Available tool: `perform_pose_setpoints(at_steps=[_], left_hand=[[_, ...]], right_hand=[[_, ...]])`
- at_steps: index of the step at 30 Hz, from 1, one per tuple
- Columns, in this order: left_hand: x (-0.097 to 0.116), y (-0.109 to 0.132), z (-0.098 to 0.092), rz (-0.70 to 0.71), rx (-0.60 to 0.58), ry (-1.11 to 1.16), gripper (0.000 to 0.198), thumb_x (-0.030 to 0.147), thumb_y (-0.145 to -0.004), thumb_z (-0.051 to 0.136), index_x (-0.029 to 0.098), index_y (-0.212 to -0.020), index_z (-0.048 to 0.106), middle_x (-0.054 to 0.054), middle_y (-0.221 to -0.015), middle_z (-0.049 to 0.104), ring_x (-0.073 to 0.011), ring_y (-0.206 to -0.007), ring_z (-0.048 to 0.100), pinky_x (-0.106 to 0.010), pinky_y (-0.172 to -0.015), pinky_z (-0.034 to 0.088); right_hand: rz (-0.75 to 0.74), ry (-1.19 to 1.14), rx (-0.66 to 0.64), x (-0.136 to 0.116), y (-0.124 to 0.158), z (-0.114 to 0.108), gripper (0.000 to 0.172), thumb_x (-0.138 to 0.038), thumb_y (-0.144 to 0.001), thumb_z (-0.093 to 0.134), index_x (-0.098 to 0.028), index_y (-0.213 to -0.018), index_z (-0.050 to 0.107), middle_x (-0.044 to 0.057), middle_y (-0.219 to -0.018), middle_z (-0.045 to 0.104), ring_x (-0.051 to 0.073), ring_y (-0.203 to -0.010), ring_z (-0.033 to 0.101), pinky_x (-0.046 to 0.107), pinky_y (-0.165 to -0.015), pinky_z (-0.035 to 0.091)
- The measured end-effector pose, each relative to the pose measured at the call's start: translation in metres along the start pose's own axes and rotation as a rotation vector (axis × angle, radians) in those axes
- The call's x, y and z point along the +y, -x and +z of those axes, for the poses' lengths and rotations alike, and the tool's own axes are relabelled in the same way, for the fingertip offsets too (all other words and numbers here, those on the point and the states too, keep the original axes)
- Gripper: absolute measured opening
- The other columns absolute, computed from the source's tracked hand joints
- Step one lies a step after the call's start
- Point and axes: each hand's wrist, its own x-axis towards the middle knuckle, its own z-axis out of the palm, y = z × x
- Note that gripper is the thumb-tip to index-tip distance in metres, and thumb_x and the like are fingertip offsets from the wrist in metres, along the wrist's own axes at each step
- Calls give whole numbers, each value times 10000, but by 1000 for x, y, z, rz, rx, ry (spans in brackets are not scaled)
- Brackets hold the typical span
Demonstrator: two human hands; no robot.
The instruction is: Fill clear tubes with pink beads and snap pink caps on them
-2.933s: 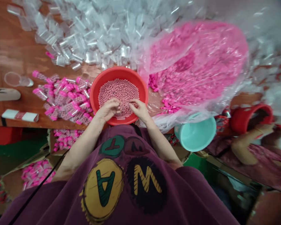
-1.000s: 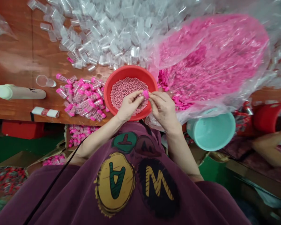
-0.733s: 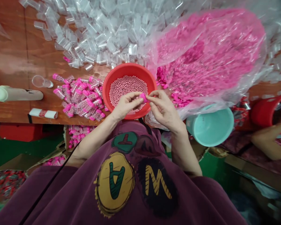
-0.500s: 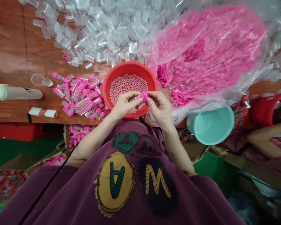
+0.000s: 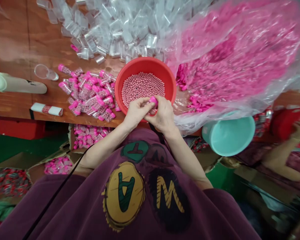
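Over the near rim of a red bowl [image 5: 120,71], my left hand [image 5: 137,112] and my right hand [image 5: 164,114] meet, fingers closed around one small piece with a bright pink cap [image 5: 153,100]. Whatever sits under the cap is hidden by my fingers. Small round pink beads [image 5: 142,87] fill the bottom of the bowl. Left of it lies a heap of clear bottles with pink caps [image 5: 92,93], filled with pink beads. To the right, loose pink caps [image 5: 200,104] spill from a large clear plastic bag [image 5: 252,60].
Many clear empty tubes [image 5: 110,30] cover the back of the table. A turquoise bucket [image 5: 232,133] stands at the front edge, right. At the left are a pale bottle [image 5: 20,83] and a clear cup [image 5: 43,72]. A co-worker's arm [image 5: 282,153] shows far right.
My right hand has turned inward, its fingers now closer around the pink-capped piece. The pink cap points more upward. The view has shifted slightly.
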Motion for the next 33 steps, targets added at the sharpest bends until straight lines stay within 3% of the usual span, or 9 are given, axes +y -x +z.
perform_pose_setpoints(at_steps=[4,7,11,14,17,19,21,25,33], left_hand=[[-17,-5,-10,-18,-5,-32,401,503,-879,860,156,-1059,770,-23,-804,768,-154,-687,716,-275,-665,608],[-26,-10,-38,-40,57,-198,268,405,-924,776,153,-1015,765,-31,-834,767,-162,-715,700,-294,-696,597],[-4,-10,-114,39,369,-682,285,296,-968,671,140,-1193,752,-88,-1079,791,-243,-980,728,-445,-965,596],[21,-12,-156,225,634,-1130,453,308,-957,735,113,-1364,698,-150,-1448,672,-384,-1380,570,-606,-1198,429],[17,-26,-142,323,490,-1251,302,245,-1005,671,103,-1269,712,-178,-1422,660,-343,-1382,548,-574,-1229,413],[-6,-41,-109,181,172,-1220,199,184,-1020,595,141,-1152,738,-144,-1223,738,-285,-1212,649,-485,-1154,500],[-35,-56,-77,14,9,-1253,219,151,-982,609,151,-1149,751,-150,-1226,743,-300,-1179,680,-458,-1106,536],[-76,-78,-56,-181,-33,-1282,330,52,-920,587,102,-1193,766,-198,-1297,746,-319,-1223,700,-441,-1105,544],[-79,-88,-72,-178,-68,-1201,408,25,-846,638,97,-1222,779,-160,-1256,796,-284,-1198,716,-398,-1117,546]], right_hand=[[94,-37,-104,-5,-1,17,578,-410,-890,728,-126,-1373,584,210,-1225,749,383,-1154,705,564,-1012,562],[167,-168,-272,-21,2,35,672,-418,-913,733,-100,-1477,552,247,-1362,731,407,-1254,697,593,-1090,543],[175,-409,-499,-30,12,54,963,-479,-960,731,-111,-1729,282,258,-1596,608,374,-1420,634,571,-1197,509],[256,-391,-492,-12,16,60,680,-415,-1042,613,-97,-1629,482,247,-1470,701,349,-1353,678,551,-1189,518],[392,-193,-420,14,14,64,464,-280,-1084,468,-68,-1457,645,262,-1381,722,354,-1287,694,554,-1156,530],[440,-41,-448,25,8,69,469,-235,-1063,476,-39,-1458,638,295,-1421,671,380,-1258,687,562,-1112,544],[437,72,-529,32,-1,77,479,-202,-1038,499,-18,-1461,630,319,-1454,626,403,-1243,675,566,-1079,545],[423,60,-632,43,-18,93,411,-122,-1036,423,-8,-1299,717,300,-1365,671,369,-1229,665,511,-1099,520],[581,-330,-626,62,-17,104,296,-111,-915,622,-66,-1172,762,187,-1176,789,270,-1061,684,382,-1032,517]])
